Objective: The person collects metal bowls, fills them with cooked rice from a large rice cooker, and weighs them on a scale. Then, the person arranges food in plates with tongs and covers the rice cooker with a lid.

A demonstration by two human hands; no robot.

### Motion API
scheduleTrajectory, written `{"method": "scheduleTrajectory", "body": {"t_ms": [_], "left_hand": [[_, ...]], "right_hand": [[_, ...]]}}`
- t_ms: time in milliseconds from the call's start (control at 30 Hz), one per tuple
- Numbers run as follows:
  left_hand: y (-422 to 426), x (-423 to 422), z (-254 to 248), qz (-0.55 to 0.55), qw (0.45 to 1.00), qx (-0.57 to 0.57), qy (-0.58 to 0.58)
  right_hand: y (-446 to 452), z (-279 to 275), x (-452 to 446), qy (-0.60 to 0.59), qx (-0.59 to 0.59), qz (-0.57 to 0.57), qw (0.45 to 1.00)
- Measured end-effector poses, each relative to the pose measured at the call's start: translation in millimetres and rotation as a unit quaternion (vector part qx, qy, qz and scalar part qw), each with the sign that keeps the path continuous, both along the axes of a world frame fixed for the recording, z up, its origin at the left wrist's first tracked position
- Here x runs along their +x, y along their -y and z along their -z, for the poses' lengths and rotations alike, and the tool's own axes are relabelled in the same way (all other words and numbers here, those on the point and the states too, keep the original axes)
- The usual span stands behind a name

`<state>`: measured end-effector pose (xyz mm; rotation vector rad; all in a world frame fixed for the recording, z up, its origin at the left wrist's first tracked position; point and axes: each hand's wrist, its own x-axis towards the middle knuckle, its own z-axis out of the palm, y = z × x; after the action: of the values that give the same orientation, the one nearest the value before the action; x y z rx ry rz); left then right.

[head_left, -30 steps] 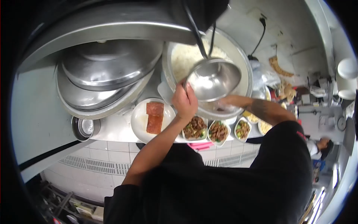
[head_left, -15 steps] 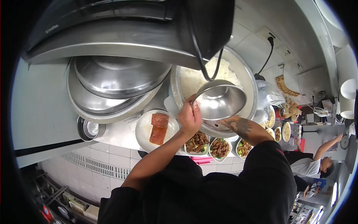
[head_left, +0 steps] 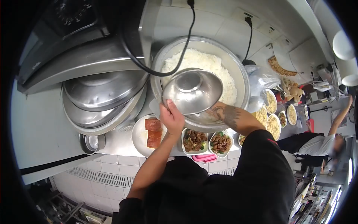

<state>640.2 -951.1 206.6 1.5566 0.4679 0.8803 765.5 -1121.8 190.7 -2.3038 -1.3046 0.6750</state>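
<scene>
My left hand (head_left: 172, 117) grips the near left rim of a steel bowl (head_left: 201, 91), which is tilted with its hollow side showing. Behind and below the bowl is a large round pot (head_left: 244, 80) holding white rice (head_left: 227, 74). My right hand (head_left: 212, 113) is at the near side of the bowl, low over the pot; its fingers are mostly hidden by the bowl, and what they hold cannot be made out. Near my left wrist a white plate (head_left: 138, 138) carries reddish-brown slabs (head_left: 154, 138). Two dishes of meat and greens (head_left: 194, 141) (head_left: 220, 143) stand in front of the pot.
Stacked steel lids or bowls (head_left: 104, 93) stand at the left, beside a small steel container (head_left: 89, 143). A black cable (head_left: 179, 63) loops over the pot. Plastic bags (head_left: 261, 80) and several bowls of pale food (head_left: 273, 126) lie right. A person (head_left: 317, 143) stands at the far right.
The view has shifted, showing more rice and more of the bowls at right. The steel bowl has tipped further over, still in my left hand. The other person's arm is raised higher in view.
</scene>
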Motion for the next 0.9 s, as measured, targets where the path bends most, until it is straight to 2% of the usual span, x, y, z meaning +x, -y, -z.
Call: {"method": "scheduleTrajectory", "body": {"t_ms": [67, 167, 200, 267, 300, 333, 400, 500, 600, 667, 700, 733, 767, 800, 833, 900], "left_hand": [[0, 2, -1, -0.011, 1.0, -0.015, 0.012], [-8, 3, 10, -0.029, 0.988, -0.148, 0.045], [-8, 3, 6, -0.026, 0.988, -0.145, 0.051], [-7, 1, -4, -0.033, 0.972, -0.21, 0.1], [-5, 2, -6, -0.035, 0.969, -0.23, 0.084], [-4, 5, -5, -0.035, 0.969, -0.228, 0.085], [-3, 8, 2, -0.049, 0.994, -0.1, 0.018], [-1, 9, 0, -0.027, 0.992, -0.121, 0.028], [1, 12, -1, -0.042, 0.991, -0.122, 0.044], [0, 12, 4, -0.068, 0.994, -0.086, 0.01], [1, 14, -1, -0.078, 0.995, -0.067, 0.008], [1, 12, -6, -0.082, 0.995, -0.048, 0.002], [0, 11, -12, -0.09, 0.996, -0.005, -0.024], [0, 11, -12, -0.093, 0.995, -0.01, -0.028], [-1, 10, -12, -0.093, 0.995, -0.007, -0.019], [-1, 10, -12, -0.087, 0.996, -0.015, -0.01]], "right_hand": [[0, -1, 18, 0.018, 0.013, -0.012, 1.0], [17, -8, 61, 0.035, 0.033, -0.033, 0.998], [26, -9, 75, 0.041, 0.036, -0.032, 0.998], [47, -4, 120, 0.046, 0.068, -0.044, 0.996], [44, -18, 132, 0.181, -0.106, -0.001, 0.978], [40, -33, 143, 0.304, -0.275, 0.042, 0.911], [12, -72, 156, 0.293, -0.221, 0.123, 0.922], [-36, -54, 201, 0.32, -0.22, 0.14, 0.911], [-85, -47, 213, 0.307, -0.208, 0.078, 0.925], [-103, -35, 190, 0.311, -0.138, 0.079, 0.937], [-114, -42, 186, 0.253, -0.208, 0.076, 0.942], [-118, -44, 177, 0.247, -0.21, 0.069, 0.944], [-116, -48, 165, 0.216, -0.198, 0.029, 0.956], [-112, -62, 153, 0.188, -0.185, -0.007, 0.965], [-106, -100, 120, 0.096, -0.106, -0.024, 0.989], [-91, -87, 106, 0.096, -0.103, -0.048, 0.989]]}}
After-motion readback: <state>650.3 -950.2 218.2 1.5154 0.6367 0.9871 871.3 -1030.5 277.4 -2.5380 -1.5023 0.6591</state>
